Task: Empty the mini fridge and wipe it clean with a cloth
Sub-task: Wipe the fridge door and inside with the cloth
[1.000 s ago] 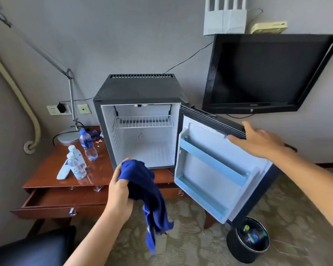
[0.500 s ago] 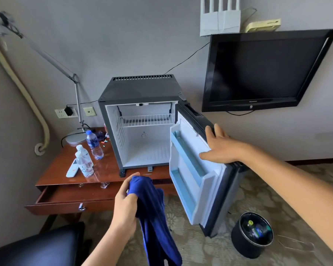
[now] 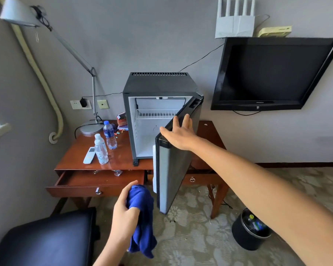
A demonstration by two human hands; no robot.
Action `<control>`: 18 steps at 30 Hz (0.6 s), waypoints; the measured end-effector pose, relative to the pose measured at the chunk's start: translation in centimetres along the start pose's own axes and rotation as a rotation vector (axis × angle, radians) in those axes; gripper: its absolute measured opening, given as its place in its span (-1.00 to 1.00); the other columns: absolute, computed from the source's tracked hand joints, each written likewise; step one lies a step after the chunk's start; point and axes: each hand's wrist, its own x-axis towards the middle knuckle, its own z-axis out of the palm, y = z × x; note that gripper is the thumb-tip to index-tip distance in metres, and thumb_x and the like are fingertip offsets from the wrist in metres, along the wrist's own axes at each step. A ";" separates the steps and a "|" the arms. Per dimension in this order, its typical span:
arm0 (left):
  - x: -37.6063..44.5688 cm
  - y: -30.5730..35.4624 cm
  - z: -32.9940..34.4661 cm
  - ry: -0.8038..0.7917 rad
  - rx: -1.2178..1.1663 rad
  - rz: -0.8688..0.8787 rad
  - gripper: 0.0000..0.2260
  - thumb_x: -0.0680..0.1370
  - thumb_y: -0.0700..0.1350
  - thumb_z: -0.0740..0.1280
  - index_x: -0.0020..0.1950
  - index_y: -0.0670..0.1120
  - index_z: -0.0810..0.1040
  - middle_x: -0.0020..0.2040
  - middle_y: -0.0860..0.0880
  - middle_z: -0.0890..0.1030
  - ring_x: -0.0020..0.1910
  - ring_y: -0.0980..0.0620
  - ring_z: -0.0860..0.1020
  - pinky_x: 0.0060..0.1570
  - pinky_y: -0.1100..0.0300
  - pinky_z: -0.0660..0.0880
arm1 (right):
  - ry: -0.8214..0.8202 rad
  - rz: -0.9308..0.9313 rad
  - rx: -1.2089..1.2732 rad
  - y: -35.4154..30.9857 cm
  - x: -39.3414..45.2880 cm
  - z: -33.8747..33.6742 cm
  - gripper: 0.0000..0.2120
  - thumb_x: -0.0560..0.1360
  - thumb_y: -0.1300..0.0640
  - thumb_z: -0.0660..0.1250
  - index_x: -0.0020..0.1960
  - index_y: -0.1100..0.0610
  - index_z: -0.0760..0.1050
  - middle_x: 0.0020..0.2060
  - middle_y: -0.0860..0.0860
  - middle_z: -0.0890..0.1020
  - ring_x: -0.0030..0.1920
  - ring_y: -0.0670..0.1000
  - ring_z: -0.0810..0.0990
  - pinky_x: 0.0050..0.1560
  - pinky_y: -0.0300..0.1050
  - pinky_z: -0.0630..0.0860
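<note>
Mini fridge [image 3: 142,89] sits on the counter [image 3: 81,156], door [image 3: 173,169] half ajar, wire shelf [image 3: 156,113] bare. Right hand [image 3: 178,134] lies flat, fingers released, on the door's top edge. Left hand [image 3: 124,209], below the fridge, has its grip clenched on the blue cloth [image 3: 142,225].

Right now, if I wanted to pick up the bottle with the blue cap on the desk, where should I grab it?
Grab the blue-capped bottle around its middle, coming from the front right. It stands upright, and that side looks open. Another clear bottle and a white remote stand front left, so reaching from there might knock them.
</note>
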 end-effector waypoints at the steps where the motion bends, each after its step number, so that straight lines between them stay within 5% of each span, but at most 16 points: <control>1: -0.3 -0.3 -0.2 -0.030 0.024 0.005 -0.28 0.17 -0.27 0.09 0.24 0.12 0.61 0.10 0.09 0.71 0.10 0.12 0.66 0.14 0.14 0.55 | 0.001 0.006 0.016 -0.4 0.1 0.2 -0.12 0.56 -0.46 -0.05 0.65 0.01 -0.28 0.55 0.14 -0.46 0.56 0.14 -0.46 0.56 0.23 -0.21; 4: -0.5 -0.9 0.4 -0.118 0.063 0.035 -0.27 0.17 -0.27 0.10 0.26 0.12 0.60 0.15 0.11 0.70 0.16 0.19 0.63 0.20 0.28 0.52 | -0.005 -0.024 0.194 -0.2 0.0 0.2 -0.13 0.57 -0.44 0.04 0.66 -0.03 -0.25 0.56 0.04 -0.46 0.58 0.07 -0.43 0.56 0.22 -0.21; 7: -0.6 -0.9 2.8 -0.229 0.058 0.018 -0.31 0.20 -0.28 0.12 0.28 0.08 0.60 0.14 0.07 0.69 0.11 0.20 0.63 0.03 0.42 0.50 | 0.055 -0.063 0.464 2.1 -2.2 0.3 -0.17 0.61 -0.29 0.20 0.66 -0.06 -0.21 0.62 -0.01 -0.30 0.62 0.02 -0.23 0.60 0.15 -0.09; 9: -0.3 -0.8 4.9 -0.275 0.033 -0.005 -0.37 0.30 -0.35 0.14 0.27 0.05 0.60 0.13 0.02 0.69 0.10 0.11 0.64 -0.02 0.39 0.52 | 0.036 -0.048 0.555 5.1 -4.7 1.2 -0.15 0.59 -0.03 0.35 0.66 -0.05 -0.14 0.64 0.10 -0.02 0.62 0.08 0.07 0.57 0.13 0.16; 12: 1.2 -0.4 8.5 -0.283 -0.040 -0.101 -0.42 0.41 -0.42 0.10 0.24 0.05 0.60 0.14 -0.05 0.69 0.08 0.01 0.66 -0.03 0.27 0.60 | -0.157 0.163 0.570 11.8 -8.6 4.7 -0.16 0.49 0.29 0.41 0.64 0.03 0.08 0.36 0.22 0.48 0.39 0.20 0.49 0.35 0.17 0.49; 14: 2.1 0.2 11.6 -0.295 -0.121 -0.165 -0.47 0.34 -0.29 0.11 0.15 0.10 0.63 0.11 -0.12 0.71 0.09 -0.14 0.68 0.09 0.01 0.66 | -0.330 0.355 0.563 16.5 -10.9 8.4 -0.01 0.42 0.24 0.52 0.64 -0.10 0.01 0.24 0.06 0.56 0.21 0.15 0.62 0.18 0.11 0.62; 16: 2.9 0.8 15.0 -0.342 -0.234 -0.230 -0.49 0.30 -0.23 0.11 0.11 0.09 0.64 0.09 -0.17 0.72 0.08 -0.25 0.69 0.18 -0.17 0.62 | -0.420 0.460 0.571 20.3 -11.5 11.8 0.10 0.34 0.07 0.62 0.62 -0.22 -0.04 0.35 0.06 0.53 0.13 0.09 0.64 0.06 -0.01 0.66; 18: 3.7 1.7 18.7 -0.411 -0.330 -0.254 -0.53 0.34 -0.22 0.14 0.18 -0.01 0.62 0.09 -0.17 0.73 0.03 -0.21 0.69 0.16 -0.09 0.60 | -0.395 0.501 0.729 23.5 -10.4 14.0 -0.07 0.32 -0.05 0.62 0.55 -0.14 0.20 0.27 0.04 0.61 0.07 0.08 0.66 0.12 0.04 0.64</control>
